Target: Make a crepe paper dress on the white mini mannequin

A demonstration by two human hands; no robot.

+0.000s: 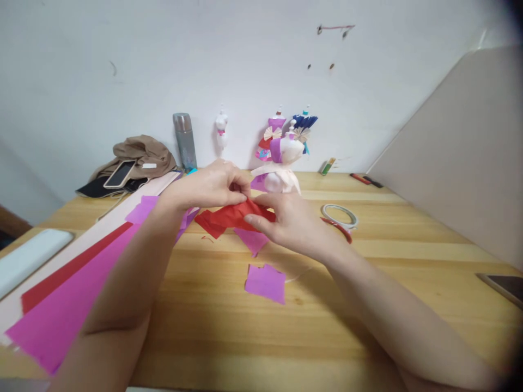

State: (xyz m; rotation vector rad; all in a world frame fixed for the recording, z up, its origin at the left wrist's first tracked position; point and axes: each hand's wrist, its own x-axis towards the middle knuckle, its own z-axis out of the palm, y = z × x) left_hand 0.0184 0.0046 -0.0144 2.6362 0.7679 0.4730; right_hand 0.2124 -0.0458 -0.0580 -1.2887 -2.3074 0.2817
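Plain red material [226,219], violet scrap [265,284], yellow-brown grained tabletop [196,326], grey bottle [187,146]

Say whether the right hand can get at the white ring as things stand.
Probably yes: the white ring lies to the right of the right hand, its far edge uncovered; that hand must first loosen its grip on the red sheet.
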